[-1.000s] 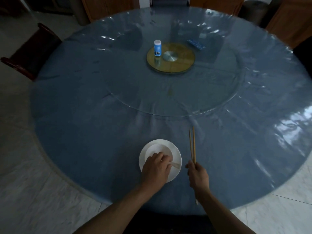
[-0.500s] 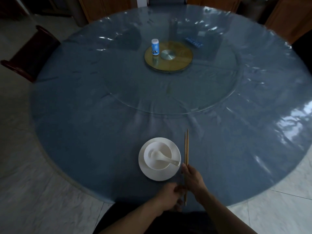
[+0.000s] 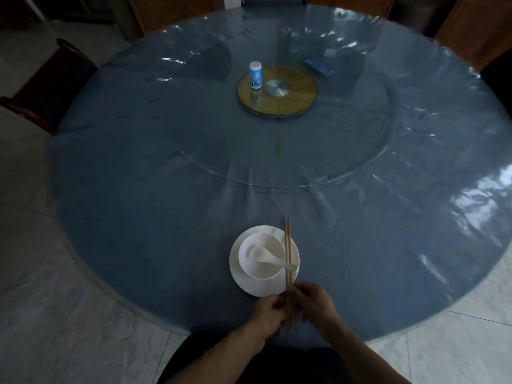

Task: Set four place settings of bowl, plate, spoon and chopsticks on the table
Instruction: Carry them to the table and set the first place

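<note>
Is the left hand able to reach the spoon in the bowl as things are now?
Probably yes: the left hand is close to the spoon, lying uncovered in the bowl. But its fingers now grip the chopsticks.

Glossy white ceramic-looking bowl and plate, wooden chopsticks, shiny plastic-covered table.

A home dining room, to judge by the large round table under a blue cloth and clear plastic cover, with a wide glass turntable on a round wooden base at its centre. Dark red wooden chair drawn up at the far left, brown wooden cabinet doors along the back wall, pale marble-patterned floor tiles all around. One white place setting of round plate and small bowl laid at the near edge.
</note>
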Demonstrator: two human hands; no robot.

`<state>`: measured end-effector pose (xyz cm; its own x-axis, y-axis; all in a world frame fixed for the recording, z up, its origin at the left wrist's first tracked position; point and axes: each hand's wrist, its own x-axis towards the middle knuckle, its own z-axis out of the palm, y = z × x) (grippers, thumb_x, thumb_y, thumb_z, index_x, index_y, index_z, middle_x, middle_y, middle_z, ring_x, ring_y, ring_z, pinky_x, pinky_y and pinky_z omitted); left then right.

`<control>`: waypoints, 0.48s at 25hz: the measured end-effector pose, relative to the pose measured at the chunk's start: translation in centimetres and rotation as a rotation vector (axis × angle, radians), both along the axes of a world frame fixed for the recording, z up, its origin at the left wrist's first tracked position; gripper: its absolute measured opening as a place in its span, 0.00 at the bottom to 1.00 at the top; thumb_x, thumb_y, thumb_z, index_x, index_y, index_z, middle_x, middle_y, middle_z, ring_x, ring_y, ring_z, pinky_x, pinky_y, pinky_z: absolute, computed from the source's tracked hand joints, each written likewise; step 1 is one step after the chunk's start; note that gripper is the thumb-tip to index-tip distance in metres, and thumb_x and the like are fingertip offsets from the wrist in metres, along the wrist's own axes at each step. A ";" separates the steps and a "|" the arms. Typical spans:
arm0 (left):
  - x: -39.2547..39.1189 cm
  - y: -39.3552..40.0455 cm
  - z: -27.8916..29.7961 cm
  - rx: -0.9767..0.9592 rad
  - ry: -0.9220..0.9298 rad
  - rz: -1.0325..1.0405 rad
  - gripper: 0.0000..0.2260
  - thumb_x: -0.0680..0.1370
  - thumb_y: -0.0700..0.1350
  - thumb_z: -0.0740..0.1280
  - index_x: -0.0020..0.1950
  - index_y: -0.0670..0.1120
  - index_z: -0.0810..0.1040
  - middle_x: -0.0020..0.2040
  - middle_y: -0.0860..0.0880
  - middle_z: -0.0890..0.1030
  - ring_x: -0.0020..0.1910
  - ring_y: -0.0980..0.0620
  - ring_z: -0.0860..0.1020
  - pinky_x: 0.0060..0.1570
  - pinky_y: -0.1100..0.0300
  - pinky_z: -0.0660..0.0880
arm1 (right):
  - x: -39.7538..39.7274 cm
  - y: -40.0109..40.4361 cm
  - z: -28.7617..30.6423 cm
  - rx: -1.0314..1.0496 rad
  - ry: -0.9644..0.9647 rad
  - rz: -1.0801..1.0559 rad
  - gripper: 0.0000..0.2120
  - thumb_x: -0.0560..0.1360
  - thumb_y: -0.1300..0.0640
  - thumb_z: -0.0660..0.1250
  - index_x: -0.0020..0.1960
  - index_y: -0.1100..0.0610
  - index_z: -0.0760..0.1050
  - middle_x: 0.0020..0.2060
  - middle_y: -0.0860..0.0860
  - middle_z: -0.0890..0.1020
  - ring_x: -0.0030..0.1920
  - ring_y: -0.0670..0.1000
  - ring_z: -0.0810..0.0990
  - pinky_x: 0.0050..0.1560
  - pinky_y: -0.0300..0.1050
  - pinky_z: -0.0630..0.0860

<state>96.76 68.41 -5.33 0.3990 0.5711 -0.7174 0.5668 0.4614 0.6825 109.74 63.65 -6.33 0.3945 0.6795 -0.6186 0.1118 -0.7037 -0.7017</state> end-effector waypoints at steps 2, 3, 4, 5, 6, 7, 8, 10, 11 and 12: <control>0.1 0.1 -0.2 0.021 0.027 0.011 0.10 0.77 0.39 0.68 0.37 0.49 0.77 0.29 0.52 0.77 0.25 0.57 0.72 0.23 0.65 0.66 | 0.0 -0.2 0.3 -0.002 0.020 0.003 0.06 0.76 0.53 0.69 0.42 0.52 0.83 0.27 0.46 0.81 0.27 0.40 0.77 0.25 0.37 0.73; 0.1 0.2 -0.3 0.026 0.038 0.017 0.11 0.77 0.40 0.69 0.36 0.49 0.77 0.28 0.52 0.76 0.24 0.58 0.71 0.23 0.65 0.66 | 0.0 -0.3 0.4 -0.007 0.024 0.001 0.05 0.75 0.54 0.70 0.42 0.51 0.83 0.27 0.46 0.81 0.27 0.40 0.77 0.25 0.37 0.73; 0.1 0.2 -0.4 0.032 0.047 0.028 0.11 0.77 0.40 0.69 0.35 0.49 0.77 0.27 0.52 0.76 0.23 0.58 0.71 0.22 0.65 0.66 | 0.0 -0.2 0.5 -0.016 0.024 0.000 0.05 0.75 0.54 0.70 0.41 0.50 0.83 0.28 0.46 0.81 0.27 0.40 0.77 0.25 0.37 0.73; 0.2 0.4 -0.5 0.039 0.059 0.040 0.11 0.77 0.40 0.70 0.35 0.49 0.77 0.27 0.53 0.76 0.22 0.59 0.71 0.21 0.65 0.66 | 0.0 -0.2 0.4 -0.028 0.016 0.000 0.04 0.74 0.54 0.71 0.41 0.50 0.82 0.29 0.46 0.81 0.28 0.41 0.77 0.26 0.37 0.74; 0.3 0.5 -0.5 0.047 0.074 0.051 0.11 0.76 0.41 0.71 0.34 0.49 0.78 0.26 0.53 0.76 0.21 0.59 0.71 0.20 0.66 0.66 | 0.0 -0.2 0.4 -0.039 0.007 -0.001 0.04 0.74 0.54 0.72 0.40 0.49 0.82 0.30 0.47 0.82 0.29 0.42 0.78 0.26 0.37 0.74; 0.4 0.6 -0.5 0.053 0.086 0.061 0.11 0.76 0.41 0.71 0.33 0.49 0.78 0.25 0.53 0.75 0.19 0.60 0.70 0.19 0.65 0.66 | 0.0 -0.2 0.4 -0.046 0.004 -0.008 0.02 0.73 0.54 0.72 0.41 0.50 0.82 0.32 0.48 0.82 0.30 0.43 0.78 0.26 0.37 0.74; 0.4 0.7 -0.5 0.060 0.089 0.069 0.12 0.75 0.40 0.71 0.32 0.48 0.78 0.25 0.52 0.75 0.18 0.61 0.70 0.18 0.65 0.65 | 0.1 -0.2 0.5 -0.049 0.008 -0.021 0.01 0.72 0.54 0.73 0.42 0.50 0.82 0.33 0.48 0.83 0.31 0.44 0.79 0.26 0.37 0.74; 0.5 0.8 -0.5 0.075 0.085 0.076 0.14 0.75 0.39 0.70 0.30 0.48 0.77 0.22 0.53 0.74 0.17 0.62 0.69 0.18 0.66 0.65 | 0.0 -0.2 0.4 -0.053 0.013 -0.035 0.03 0.71 0.53 0.74 0.43 0.50 0.82 0.36 0.48 0.84 0.33 0.45 0.80 0.26 0.37 0.74; 0.5 0.8 -0.6 0.082 0.082 0.077 0.15 0.76 0.38 0.70 0.29 0.48 0.76 0.21 0.54 0.74 0.17 0.63 0.69 0.18 0.67 0.65 | 0.0 -0.2 0.3 -0.059 0.014 -0.037 0.03 0.71 0.53 0.74 0.43 0.50 0.82 0.36 0.48 0.84 0.33 0.45 0.80 0.26 0.37 0.74; 0.5 0.8 -0.7 0.089 0.078 0.082 0.16 0.76 0.38 0.70 0.28 0.48 0.76 0.19 0.55 0.73 0.17 0.63 0.70 0.18 0.68 0.65 | -0.1 -0.2 0.2 -0.064 0.014 -0.041 0.03 0.71 0.52 0.74 0.42 0.50 0.82 0.35 0.49 0.84 0.33 0.45 0.79 0.27 0.37 0.74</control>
<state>97.29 69.23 -6.03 0.2936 0.6620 -0.6896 0.5826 0.4480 0.6781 109.62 63.42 -6.16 0.4123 0.6217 -0.6660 0.0728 -0.7512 -0.6561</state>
